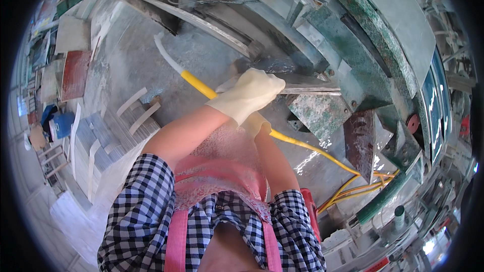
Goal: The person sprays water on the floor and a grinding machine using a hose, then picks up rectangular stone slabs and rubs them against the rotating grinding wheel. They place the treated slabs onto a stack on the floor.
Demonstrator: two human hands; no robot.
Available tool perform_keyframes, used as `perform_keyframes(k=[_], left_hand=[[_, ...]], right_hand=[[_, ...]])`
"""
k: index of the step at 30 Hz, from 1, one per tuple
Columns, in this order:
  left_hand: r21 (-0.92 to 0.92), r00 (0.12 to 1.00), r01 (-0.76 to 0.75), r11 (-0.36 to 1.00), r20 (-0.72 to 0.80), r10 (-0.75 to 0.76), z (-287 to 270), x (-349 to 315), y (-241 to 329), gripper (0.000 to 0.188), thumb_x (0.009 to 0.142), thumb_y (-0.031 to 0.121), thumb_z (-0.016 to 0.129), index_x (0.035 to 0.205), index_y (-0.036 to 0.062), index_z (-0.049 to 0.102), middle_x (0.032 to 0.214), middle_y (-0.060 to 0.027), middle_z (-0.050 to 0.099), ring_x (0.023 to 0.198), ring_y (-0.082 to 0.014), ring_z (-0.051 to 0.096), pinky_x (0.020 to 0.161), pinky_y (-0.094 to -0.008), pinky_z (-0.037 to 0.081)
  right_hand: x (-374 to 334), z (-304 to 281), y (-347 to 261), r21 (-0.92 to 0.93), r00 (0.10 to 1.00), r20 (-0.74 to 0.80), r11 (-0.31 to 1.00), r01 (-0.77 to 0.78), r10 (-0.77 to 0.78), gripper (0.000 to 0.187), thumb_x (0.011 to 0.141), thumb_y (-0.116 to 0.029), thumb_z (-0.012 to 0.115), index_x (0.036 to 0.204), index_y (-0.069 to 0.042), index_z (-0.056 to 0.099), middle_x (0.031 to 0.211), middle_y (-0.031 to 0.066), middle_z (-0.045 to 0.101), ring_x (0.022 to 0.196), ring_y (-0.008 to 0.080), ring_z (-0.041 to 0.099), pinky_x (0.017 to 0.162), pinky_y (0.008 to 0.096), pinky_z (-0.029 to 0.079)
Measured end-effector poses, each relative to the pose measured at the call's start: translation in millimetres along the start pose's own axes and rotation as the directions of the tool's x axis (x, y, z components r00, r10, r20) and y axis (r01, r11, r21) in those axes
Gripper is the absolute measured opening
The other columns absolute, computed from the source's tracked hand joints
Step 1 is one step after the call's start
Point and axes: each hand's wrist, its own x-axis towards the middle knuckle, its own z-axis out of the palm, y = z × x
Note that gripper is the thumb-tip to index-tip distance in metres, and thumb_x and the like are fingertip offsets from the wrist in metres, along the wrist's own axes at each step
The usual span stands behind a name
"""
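Observation:
My left hand (247,94), in a cream rubber glove, is closed with the fingers curled in, above the right. What it grips, if anything, does not show. My right hand (258,124), in a like glove, is mostly hidden beneath it, fingers out of sight. A yellow hose (199,84) with a whitish end piece (168,54) passes behind my left wrist. It comes out beside my right cuff and runs off to the right. Just past my left knuckles a flat plank-like edge (310,89) juts from the green machine; I cannot tell whether the glove touches it.
A large, worn green metal machine frame (348,30) curves across the far and right side. Yellow hose coils (348,191) lie near its foot on the wet grey floor (196,50). To the left are stacked grey slabs (103,136), a reddish panel (75,75) and a blue box (62,125).

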Motion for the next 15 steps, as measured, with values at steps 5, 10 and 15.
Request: perform_keyframes(k=[5, 10, 15], left_hand=[[-0.025, 0.977, 0.052, 0.998, 0.21, -0.046, -28.5, 32.3, -29.1, 0.012, 0.09, 0.024, 0.062, 0.096, 0.0144, 0.064, 0.087, -0.0103, 0.071, 0.082, -0.0349, 0.071, 0.073, -0.0494, 0.057], [-0.086, 0.988, 0.049, 0.995, 0.15, -0.036, -56.2, 84.5, -62.6, 0.026, 0.088, 0.021, 0.072, 0.111, 0.0094, 0.069, 0.1, -0.0156, 0.072, 0.089, -0.0378, 0.069, 0.079, -0.0444, 0.055], [-0.112, 0.977, -0.035, 0.993, 0.207, 0.058, -47.0, 88.3, -67.8, 0.028, 0.086, 0.021, 0.072, 0.111, 0.0076, 0.069, 0.102, -0.0135, 0.072, 0.092, -0.0351, 0.069, 0.079, -0.045, 0.054]], right_hand=[[16.3, 1.4, 21.4, 0.021, 0.996, 0.088, 1.0, 0.007, -0.009, 0.036, 0.097, -0.035, 0.064, 0.122, -0.01, 0.064, 0.102, 0.0173, 0.07, 0.098, 0.0348, 0.067, 0.087, 0.0413, 0.051], [17.6, 6.6, 34.3, 0.094, 0.999, 0.028, 0.995, 0.043, -0.045, 0.035, 0.098, -0.036, 0.062, 0.116, -0.005, 0.062, 0.1, 0.0199, 0.068, 0.097, 0.037, 0.066, 0.085, 0.0434, 0.049], [13.1, 10.5, 37.8, 0.096, 0.999, 0.004, 0.995, -0.038, 0.038, 0.035, 0.098, -0.035, 0.062, 0.117, -0.005, 0.062, 0.102, 0.0214, 0.068, 0.099, 0.0388, 0.066, 0.085, 0.0452, 0.049]])
